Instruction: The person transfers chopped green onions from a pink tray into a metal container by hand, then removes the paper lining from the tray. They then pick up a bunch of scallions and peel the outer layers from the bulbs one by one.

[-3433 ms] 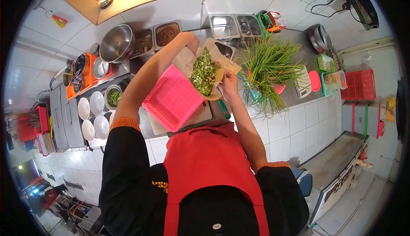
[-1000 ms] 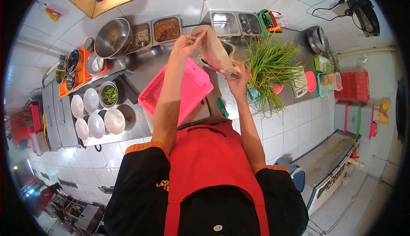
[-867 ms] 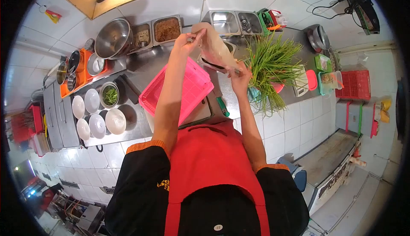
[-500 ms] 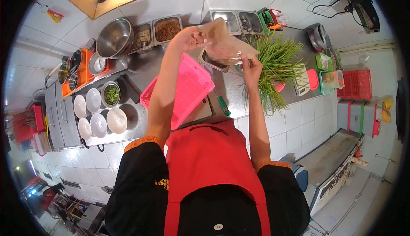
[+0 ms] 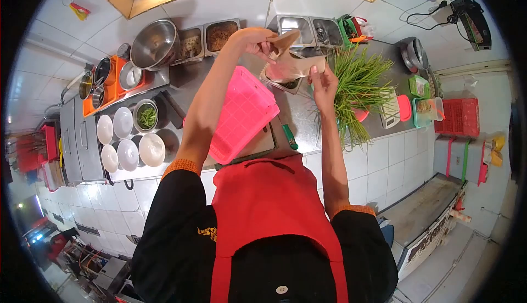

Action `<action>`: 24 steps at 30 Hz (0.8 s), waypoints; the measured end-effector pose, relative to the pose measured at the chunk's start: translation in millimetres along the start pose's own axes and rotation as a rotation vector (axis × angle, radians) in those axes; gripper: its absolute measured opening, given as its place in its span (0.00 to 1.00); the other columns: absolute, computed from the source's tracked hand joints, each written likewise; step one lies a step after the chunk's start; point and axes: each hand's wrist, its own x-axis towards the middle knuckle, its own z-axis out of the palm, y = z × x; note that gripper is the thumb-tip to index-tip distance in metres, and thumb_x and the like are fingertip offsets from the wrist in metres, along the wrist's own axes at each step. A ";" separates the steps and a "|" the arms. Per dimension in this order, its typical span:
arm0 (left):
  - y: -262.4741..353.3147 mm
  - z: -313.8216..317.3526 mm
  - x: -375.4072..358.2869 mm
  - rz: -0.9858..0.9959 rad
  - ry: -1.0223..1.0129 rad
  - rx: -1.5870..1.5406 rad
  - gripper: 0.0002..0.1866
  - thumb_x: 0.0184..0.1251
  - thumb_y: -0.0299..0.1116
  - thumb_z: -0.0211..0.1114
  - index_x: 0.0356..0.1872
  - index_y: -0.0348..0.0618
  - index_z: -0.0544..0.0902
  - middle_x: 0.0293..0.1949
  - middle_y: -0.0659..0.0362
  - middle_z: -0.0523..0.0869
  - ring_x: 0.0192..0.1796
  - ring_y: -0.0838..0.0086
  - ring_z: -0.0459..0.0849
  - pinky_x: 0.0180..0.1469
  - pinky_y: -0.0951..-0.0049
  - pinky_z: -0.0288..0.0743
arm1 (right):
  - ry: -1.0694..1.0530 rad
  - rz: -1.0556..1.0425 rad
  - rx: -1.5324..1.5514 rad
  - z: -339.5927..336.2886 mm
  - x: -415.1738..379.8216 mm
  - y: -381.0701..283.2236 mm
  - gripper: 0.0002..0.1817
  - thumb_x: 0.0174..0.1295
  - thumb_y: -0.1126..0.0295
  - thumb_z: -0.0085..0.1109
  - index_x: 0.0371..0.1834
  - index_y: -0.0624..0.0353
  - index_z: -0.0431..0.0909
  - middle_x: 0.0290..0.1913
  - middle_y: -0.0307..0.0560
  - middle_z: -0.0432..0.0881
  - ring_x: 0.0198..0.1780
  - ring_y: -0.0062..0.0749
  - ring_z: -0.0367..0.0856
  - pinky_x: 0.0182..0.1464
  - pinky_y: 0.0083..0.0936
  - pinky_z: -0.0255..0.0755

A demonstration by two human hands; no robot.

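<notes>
A thin, brownish, see-through bag or sheet [image 5: 299,67] is held up between both hands, its middle sagging and creased. My left hand [image 5: 259,44] pinches its upper left part, and my right hand [image 5: 324,86] grips its right edge between thumb and fingers. Just below it is a small metal pan [image 5: 291,86], partly covered, with contents I cannot make out. A pink plastic basket [image 5: 244,113] lies tilted under my left forearm. Beside my right hand spreads a large bunch of long green chives or scallions [image 5: 362,75]. A green-handled tool [image 5: 290,137] lies near the counter's front edge.
To the left are several white bowls [image 5: 152,149], a metal bowl of cut greens [image 5: 146,117] and a large steel bowl [image 5: 155,45]. Metal food pans [image 5: 220,35] line the back. On the right stand a white scale [image 5: 390,113] and a red crate [image 5: 460,117].
The brownish bag or sheet was stretched out flatter and is now more folded, dipping in the middle. My left hand has moved closer to my right. The whole view has shifted slightly.
</notes>
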 end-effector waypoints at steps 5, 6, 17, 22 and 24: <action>-4.1 0.0 -16.9 0.006 0.018 0.230 0.13 0.73 0.32 0.51 0.41 0.33 0.81 0.19 0.70 0.68 0.17 0.82 0.68 0.51 0.49 0.88 | -0.046 -0.226 -0.191 10.5 -34.8 -16.7 0.04 0.67 0.73 0.63 0.41 0.60 0.83 0.40 0.41 0.81 0.41 0.27 0.78 0.45 0.25 0.72; -5.7 -3.6 -21.9 0.011 0.036 0.242 0.13 0.70 0.33 0.52 0.40 0.33 0.81 0.20 0.67 0.71 0.18 0.80 0.70 0.49 0.50 0.89 | -0.093 -0.274 -0.279 15.8 -45.6 -25.7 0.03 0.64 0.75 0.64 0.38 0.61 0.83 0.40 0.44 0.80 0.41 0.31 0.79 0.45 0.26 0.72; 30.5 1.2 -24.6 0.038 0.045 0.483 0.13 0.59 0.33 0.56 0.36 0.33 0.81 0.34 0.54 0.86 0.24 0.73 0.77 0.42 0.50 0.90 | -0.165 -0.279 -0.216 46.2 -109.3 -2.0 0.12 0.56 0.83 0.59 0.42 0.66 0.86 0.39 0.48 0.77 0.36 0.33 0.77 0.35 0.25 0.71; 58.0 24.3 -23.3 -0.015 0.073 0.613 0.13 0.58 0.34 0.56 0.36 0.33 0.82 0.35 0.52 0.86 0.22 0.71 0.72 0.42 0.53 0.91 | -0.150 -0.244 -0.264 55.0 -105.5 -22.1 0.15 0.56 0.82 0.59 0.46 0.64 0.87 0.41 0.48 0.76 0.35 0.31 0.77 0.33 0.23 0.71; 63.3 24.8 -23.4 -0.018 0.068 0.648 0.14 0.59 0.34 0.56 0.37 0.32 0.82 0.36 0.51 0.86 0.24 0.70 0.74 0.42 0.53 0.91 | -0.149 -0.208 -0.282 55.7 -105.1 -34.3 0.14 0.58 0.81 0.58 0.47 0.66 0.87 0.41 0.49 0.76 0.37 0.32 0.78 0.36 0.24 0.72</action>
